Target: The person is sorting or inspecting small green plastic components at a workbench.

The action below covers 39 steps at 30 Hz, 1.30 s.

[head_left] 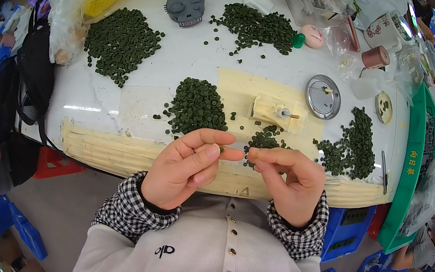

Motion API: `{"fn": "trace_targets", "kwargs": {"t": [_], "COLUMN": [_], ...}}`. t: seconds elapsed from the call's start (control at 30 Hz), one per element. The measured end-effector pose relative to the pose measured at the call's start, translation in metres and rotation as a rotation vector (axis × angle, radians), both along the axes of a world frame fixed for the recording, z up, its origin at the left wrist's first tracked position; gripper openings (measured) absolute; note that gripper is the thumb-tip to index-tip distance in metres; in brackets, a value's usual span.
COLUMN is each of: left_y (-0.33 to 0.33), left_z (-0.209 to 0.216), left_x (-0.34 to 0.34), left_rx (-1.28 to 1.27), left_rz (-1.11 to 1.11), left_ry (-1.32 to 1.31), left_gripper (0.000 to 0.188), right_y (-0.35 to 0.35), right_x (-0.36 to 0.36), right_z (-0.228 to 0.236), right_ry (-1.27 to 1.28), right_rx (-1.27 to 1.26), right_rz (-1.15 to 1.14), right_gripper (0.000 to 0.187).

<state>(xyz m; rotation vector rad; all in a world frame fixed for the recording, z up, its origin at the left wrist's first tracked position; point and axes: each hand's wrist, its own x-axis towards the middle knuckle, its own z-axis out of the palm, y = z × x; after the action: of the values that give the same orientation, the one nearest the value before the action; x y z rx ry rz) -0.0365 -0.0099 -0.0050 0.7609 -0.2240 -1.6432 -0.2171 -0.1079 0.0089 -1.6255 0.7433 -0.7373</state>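
Observation:
My left hand (182, 169) is raised over the table's near edge, thumb and fingers closed on a small dark green round part (221, 149). Close to its right, my right hand (291, 182) has thumb and index finger pinched together; whatever is between them is too small to make out. Beyond the hands lie heaps of similar parts: a large pile (197, 105) past the left hand and a smaller one (266, 137) past the right. A taped block (271, 112) with a metal peg stands farther out on yellowish tape.
More piles lie at the far left (122, 44), far middle (260, 28) and right (352, 146). A round metal dish (323, 97), a grey toy tank turret (184, 6), a slim tool (384, 172) and a green crate (412, 169) are around. Other people sit at both sides.

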Motion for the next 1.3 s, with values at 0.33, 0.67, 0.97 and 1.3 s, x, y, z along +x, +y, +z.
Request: {"fn": "trace_targets", "kwargs": {"t": [0.33, 0.67, 0.97, 1.3], "left_y": [0.0, -0.002, -0.004, -0.005], "left_z": [-0.008, -0.003, -0.005, -0.008], "left_x": [-0.003, -0.004, -0.007, -0.008], "left_rx": [-0.015, -0.009, -0.003, -0.01], "left_rz": [-0.029, -0.063, -0.055, -0.067], "left_ry": [0.018, 0.04, 0.021, 0.016], "left_gripper": [0.02, 0.019, 0.018, 0.014], "right_y": [-0.006, 0.001, 0.0, 0.001], "right_x": [-0.004, -0.003, -0.002, -0.001], "right_z": [-0.005, -0.007, -0.017, -0.015], "right_ry": [-0.128, -0.299, -0.368, -0.33], "right_rx": [0.072, 0.473, 0.567, 0.546], "right_rz": [0.1, 0.085, 0.15, 0.131], "right_gripper": [0.014, 0.014, 0.014, 0.015]}}
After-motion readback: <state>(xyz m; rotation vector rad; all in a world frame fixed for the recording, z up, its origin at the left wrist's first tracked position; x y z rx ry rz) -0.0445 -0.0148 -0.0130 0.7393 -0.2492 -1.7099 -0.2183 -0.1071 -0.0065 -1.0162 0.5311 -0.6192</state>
